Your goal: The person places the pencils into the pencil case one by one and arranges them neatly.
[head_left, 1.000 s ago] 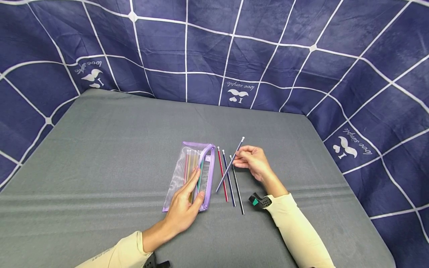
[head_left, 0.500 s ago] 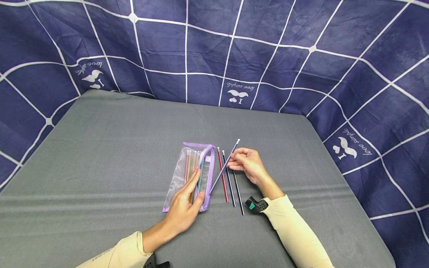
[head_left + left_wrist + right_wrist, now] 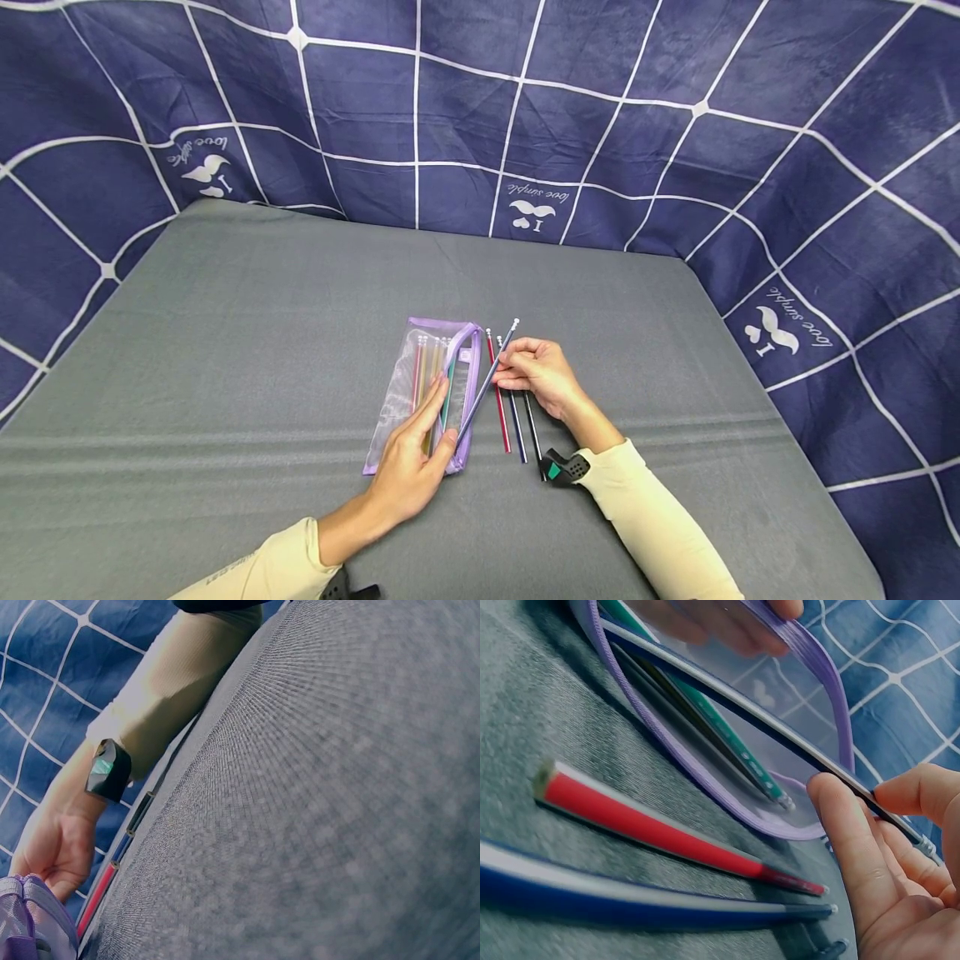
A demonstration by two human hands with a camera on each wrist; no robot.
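Observation:
A translucent mesh pencil pouch [image 3: 401, 400] with purple zipper edging [image 3: 842, 712] lies on the grey surface, several pencils inside it. My left hand [image 3: 408, 462] holds its upper layer by the zipper edge, and the mouth gapes. Between thumb and fingers, my right hand [image 3: 543, 375] pinches a dark blue-and-white pencil [image 3: 742, 709] near its white-tipped end. That pencil slants down, its far end in the pouch mouth beside a green pencil [image 3: 739, 754]. Below the right hand lie a red pencil [image 3: 501, 408], a blue pencil [image 3: 517, 429] and a black pencil [image 3: 534, 433].
The grey cloth-covered surface [image 3: 285, 333] spreads around the pouch. A blue curtain [image 3: 480, 108] with white grid lines hangs along its back and sides. A black wrist device [image 3: 562, 467] sits at the right sleeve, over the black pencil's near end in the head view.
My right hand has moved left with the pencil, bringing its lower end from above the loose pencils into the pouch mouth. The left hand and pouch have stayed in place.

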